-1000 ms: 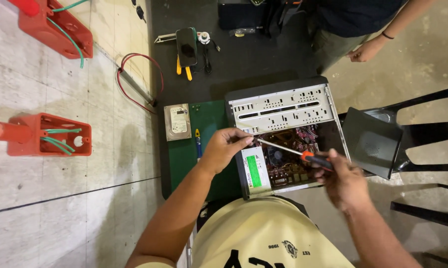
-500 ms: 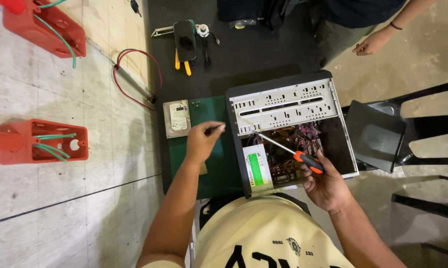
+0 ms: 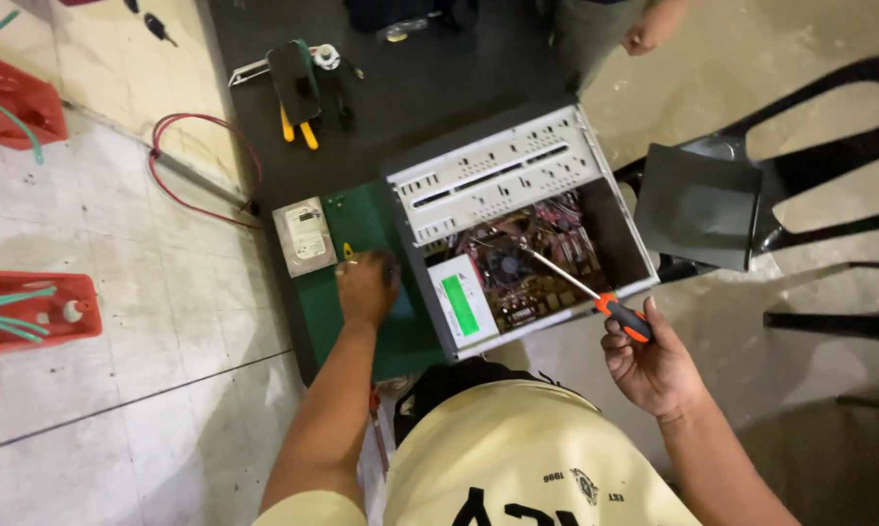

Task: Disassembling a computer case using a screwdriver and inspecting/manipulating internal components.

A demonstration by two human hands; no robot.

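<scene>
While the right hand (image 3: 654,365) curled its fingers (image 3: 622,353) around the orange-and-black handle of a long-shafted screwdriver (image 3: 600,300), its metal tip reached into the open grey metal computer case (image 3: 517,224), near the black cooling fan (image 3: 507,265) on the reddish circuit board. The left hand (image 3: 366,287) rested palm-down on the green cutting mat (image 3: 361,219), fingers loosely bent; whether they pinched anything could not be told. A small yellow-tipped piece (image 3: 348,251) lay just beside them, and a silver rectangular hard drive (image 3: 304,237) sat near, at the mat's left edge. A black plastic chair (image 3: 751,195) crowded the case's right side; bare tiled floor (image 3: 167,390) lay open to the left.
</scene>
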